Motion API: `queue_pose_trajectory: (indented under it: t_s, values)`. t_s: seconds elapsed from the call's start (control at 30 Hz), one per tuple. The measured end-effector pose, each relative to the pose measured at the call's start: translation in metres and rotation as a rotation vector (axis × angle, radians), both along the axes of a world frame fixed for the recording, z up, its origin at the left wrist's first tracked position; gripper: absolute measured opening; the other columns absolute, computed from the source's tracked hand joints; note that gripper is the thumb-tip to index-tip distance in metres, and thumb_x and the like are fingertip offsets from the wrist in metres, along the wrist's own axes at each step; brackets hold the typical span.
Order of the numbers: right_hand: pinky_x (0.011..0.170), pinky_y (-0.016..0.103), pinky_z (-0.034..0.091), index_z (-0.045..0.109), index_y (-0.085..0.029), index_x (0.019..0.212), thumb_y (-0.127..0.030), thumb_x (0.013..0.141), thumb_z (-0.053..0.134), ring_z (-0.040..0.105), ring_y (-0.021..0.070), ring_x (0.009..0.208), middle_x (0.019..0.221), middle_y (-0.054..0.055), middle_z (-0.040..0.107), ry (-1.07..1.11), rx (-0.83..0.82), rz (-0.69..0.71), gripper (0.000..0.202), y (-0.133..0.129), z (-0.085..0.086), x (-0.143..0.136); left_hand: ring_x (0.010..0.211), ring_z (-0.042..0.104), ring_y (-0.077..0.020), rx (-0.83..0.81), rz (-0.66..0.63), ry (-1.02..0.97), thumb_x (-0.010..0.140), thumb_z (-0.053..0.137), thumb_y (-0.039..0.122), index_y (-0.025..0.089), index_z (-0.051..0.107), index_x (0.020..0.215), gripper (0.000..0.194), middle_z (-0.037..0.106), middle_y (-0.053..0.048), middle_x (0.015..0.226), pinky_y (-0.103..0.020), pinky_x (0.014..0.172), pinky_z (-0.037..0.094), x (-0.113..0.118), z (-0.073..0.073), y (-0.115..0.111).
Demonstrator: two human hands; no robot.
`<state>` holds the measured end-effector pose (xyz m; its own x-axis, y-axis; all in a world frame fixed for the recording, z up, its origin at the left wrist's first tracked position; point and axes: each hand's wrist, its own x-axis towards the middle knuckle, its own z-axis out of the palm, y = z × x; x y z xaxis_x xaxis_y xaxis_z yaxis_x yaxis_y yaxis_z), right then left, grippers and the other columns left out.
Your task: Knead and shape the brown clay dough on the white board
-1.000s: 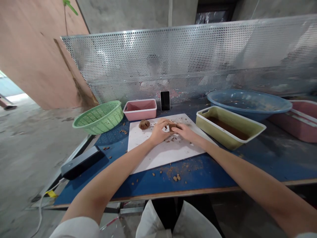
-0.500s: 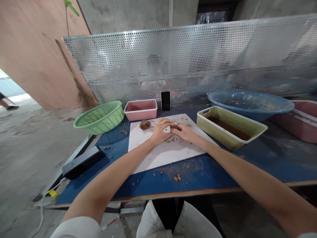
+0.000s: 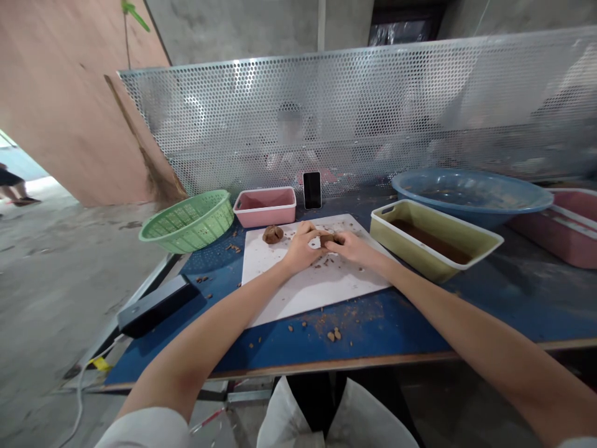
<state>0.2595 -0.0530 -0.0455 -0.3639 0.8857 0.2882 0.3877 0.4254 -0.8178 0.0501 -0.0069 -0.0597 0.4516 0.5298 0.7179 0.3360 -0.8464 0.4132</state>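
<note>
Over a white board point(image 3: 298, 292) strewn with brown crumbs, both hands meet around a small brown block point(image 3: 328, 239). My left hand point(image 3: 304, 247) has its fingers closed on the block's left side. On the right side, my right hand point(image 3: 347, 246) pinches the same piece, with its thumb toward me. The fingers cover part of the block. A rounded brown lump point(image 3: 273, 234) with a cracked surface lies on the board, left of my left hand.
Behind the board stand a pink bin point(image 3: 265, 216) and a phone point(image 3: 312, 190). A green basket point(image 3: 191, 227) and a dark box point(image 3: 156, 305) are left. An olive bin point(image 3: 415, 249) and blue basin point(image 3: 471, 193) are right; loose bits lie near the front edge.
My right hand has shifted slightly and its fingers are more curled over the block. The block has turned a little between the hands. At the far left, a person's legs show more.
</note>
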Motion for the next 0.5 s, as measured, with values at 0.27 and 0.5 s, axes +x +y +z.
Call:
queue_pose_trajectory:
  t_s: [0.27, 0.5]
  values:
    - [0.072, 0.037, 0.046, 0.071, -0.023, 0.084, -0.054, 0.103, 0.056, 0.062, 0.0234, 0.077, 0.084, 0.005, 0.074, -0.083, 0.074, -0.053, 0.039, -0.004, 0.012, 0.001, 0.103, 0.064, -0.0262, 0.027, -0.056, -0.038, 0.087, 0.089, 0.034, 0.024, 0.077, 0.127, 0.043, 0.068, -0.008, 0.106, -0.045, 0.097, 0.055, 0.000, 0.001, -0.002]
    - [0.073, 0.037, 0.043, 0.064, -0.024, 0.086, -0.057, 0.104, 0.056, 0.060, 0.0238, 0.076, 0.082, 0.005, 0.069, -0.064, 0.235, -0.147, 0.039, -0.005, 0.011, 0.000, 0.102, 0.067, -0.0221, -0.079, -0.061, -0.078, 0.092, 0.080, 0.020, 0.027, 0.060, 0.146, 0.059, 0.071, -0.010, 0.134, -0.041, 0.094, 0.058, 0.000, 0.000, -0.005]
